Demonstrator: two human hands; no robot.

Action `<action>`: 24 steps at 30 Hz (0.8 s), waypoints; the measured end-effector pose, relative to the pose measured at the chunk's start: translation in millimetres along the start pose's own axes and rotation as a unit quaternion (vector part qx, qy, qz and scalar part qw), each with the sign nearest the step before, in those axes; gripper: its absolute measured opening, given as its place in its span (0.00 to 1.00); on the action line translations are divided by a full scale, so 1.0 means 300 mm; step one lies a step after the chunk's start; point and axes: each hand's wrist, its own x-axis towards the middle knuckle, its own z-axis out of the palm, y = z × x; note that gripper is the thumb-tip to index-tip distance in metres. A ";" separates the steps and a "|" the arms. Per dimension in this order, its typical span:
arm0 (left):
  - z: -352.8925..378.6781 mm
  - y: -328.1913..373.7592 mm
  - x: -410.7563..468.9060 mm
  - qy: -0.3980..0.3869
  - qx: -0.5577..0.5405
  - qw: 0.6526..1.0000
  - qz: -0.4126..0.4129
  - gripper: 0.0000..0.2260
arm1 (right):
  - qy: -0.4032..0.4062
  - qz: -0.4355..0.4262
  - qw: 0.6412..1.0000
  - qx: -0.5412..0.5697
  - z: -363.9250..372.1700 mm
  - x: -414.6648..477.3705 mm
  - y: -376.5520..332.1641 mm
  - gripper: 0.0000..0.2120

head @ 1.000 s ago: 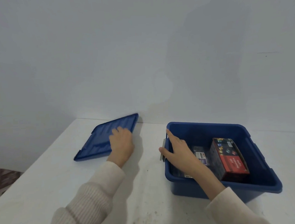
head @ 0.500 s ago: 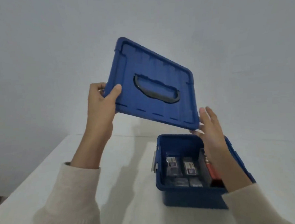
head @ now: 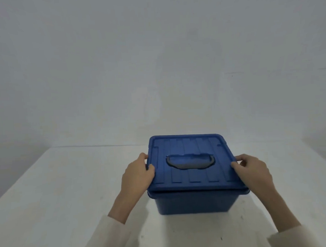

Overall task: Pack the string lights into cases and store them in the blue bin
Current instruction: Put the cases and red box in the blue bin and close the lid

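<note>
The blue bin (head: 193, 204) stands on the white table with its blue lid (head: 190, 176) lying flat on top, the dark recessed handle (head: 190, 161) facing up. My left hand (head: 137, 175) grips the lid's left edge, thumb on top and fingers curled round the rim. At the right edge my right hand (head: 254, 170) grips the lid the same way. The cases of string lights are hidden inside the covered bin.
The white table (head: 59, 202) runs back to a plain grey wall just behind the bin. Its left edge slants down toward the lower left. A few small dark specks mark the tabletop in front of the bin.
The lid, held tilted in the air over the open bin half a second ago, has come down onto the bin. Both hands now hold its side edges.
</note>
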 end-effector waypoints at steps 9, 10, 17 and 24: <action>0.022 -0.018 0.006 -0.038 0.065 0.997 -0.010 0.20 | -0.049 0.016 0.996 -0.079 -0.023 -0.003 0.025 0.15; 0.027 -0.021 0.022 -0.047 0.019 0.998 -0.030 0.23 | -0.061 0.012 0.997 -0.051 -0.019 0.008 0.024 0.19; 0.061 -0.044 0.035 -0.179 -0.379 0.881 -0.218 0.19 | -0.126 0.105 0.962 0.216 0.017 0.053 0.053 0.21; 0.086 -0.021 0.026 -0.084 -0.332 0.923 -0.174 0.12 | -0.077 0.062 0.973 0.207 0.046 0.044 0.066 0.14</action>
